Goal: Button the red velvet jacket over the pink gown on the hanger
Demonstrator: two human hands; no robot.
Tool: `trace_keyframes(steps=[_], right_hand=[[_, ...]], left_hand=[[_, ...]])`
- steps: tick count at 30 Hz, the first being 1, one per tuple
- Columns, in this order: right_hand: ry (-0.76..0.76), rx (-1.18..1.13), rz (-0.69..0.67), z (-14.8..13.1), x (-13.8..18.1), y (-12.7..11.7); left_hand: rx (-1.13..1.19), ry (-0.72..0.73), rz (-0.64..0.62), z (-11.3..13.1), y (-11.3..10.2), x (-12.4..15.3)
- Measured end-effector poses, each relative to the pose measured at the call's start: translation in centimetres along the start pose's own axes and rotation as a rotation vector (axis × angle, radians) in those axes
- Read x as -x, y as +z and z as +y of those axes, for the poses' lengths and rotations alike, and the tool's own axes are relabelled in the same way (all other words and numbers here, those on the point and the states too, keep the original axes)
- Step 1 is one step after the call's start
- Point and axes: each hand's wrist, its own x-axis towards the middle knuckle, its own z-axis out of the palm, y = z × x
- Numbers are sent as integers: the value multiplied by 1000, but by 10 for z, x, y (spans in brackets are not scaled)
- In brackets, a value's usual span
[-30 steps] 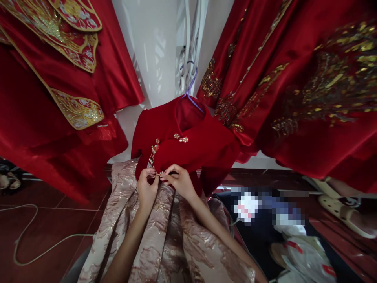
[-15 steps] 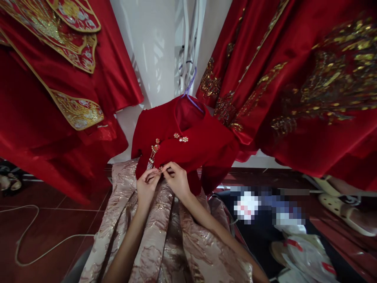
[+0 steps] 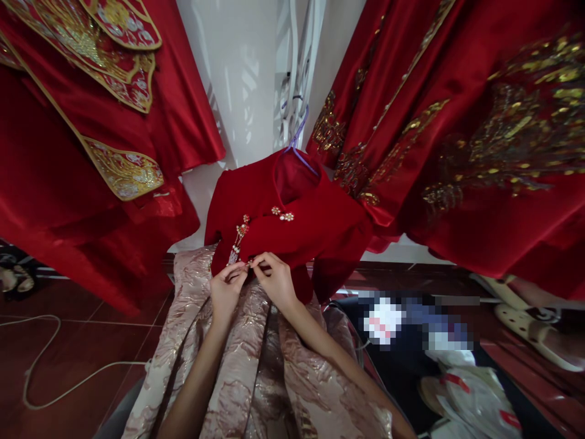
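Observation:
A red velvet top [image 3: 315, 238] hangs in front of me on a purple hanger [image 3: 298, 137], joined to a shiny pinkish brocade skirt [image 3: 237, 378] that spreads over my lap. Both hands meet at its lower front edge, fingertips nearly touching. My left hand [image 3: 226, 291] is closed in a pinch on a small beaded fastener [image 3: 249, 264]. From the other side, my right hand [image 3: 275, 279] pinches the same fastener with thumb and forefinger; the fingers partly hide it. Just above dangles a beaded tassel brooch [image 3: 240, 235]. Pearl-like flower fasteners [image 3: 283, 214] sit below the neckline.
Red satin garments with gold embroidery hang at the left [image 3: 123, 167] and right [image 3: 439, 140]. A dark surface at the lower right holds plastic-wrapped items [image 3: 475, 396]. A pale cable [image 3: 59, 341] curls over the tiled floor. Beige clogs [image 3: 525, 323] stand far right.
The view has shifted very slightly. Both hands keep their pinch at the same spot on the top, with only tiny finger movement.

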Motion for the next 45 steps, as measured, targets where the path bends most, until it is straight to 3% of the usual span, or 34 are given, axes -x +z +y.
trace_keyframes(steps=[10, 16, 24, 37, 45], right_hand=[[-12, 16, -12, 2, -4, 4], [-3, -27, -180, 5, 2, -13], [150, -52, -86, 11, 2, -47], [124, -76, -35, 0, -2, -52], [46, -37, -108, 0, 2, -41]], left_hand=[[-80, 64, -64, 3, -6, -5], [-43, 101, -43, -5, -3, -7], [-98, 147, 98, -5, -15, -11], [-178, 136, 40, 2, -6, -2], [-319, 261, -53, -5, -3, 3]])
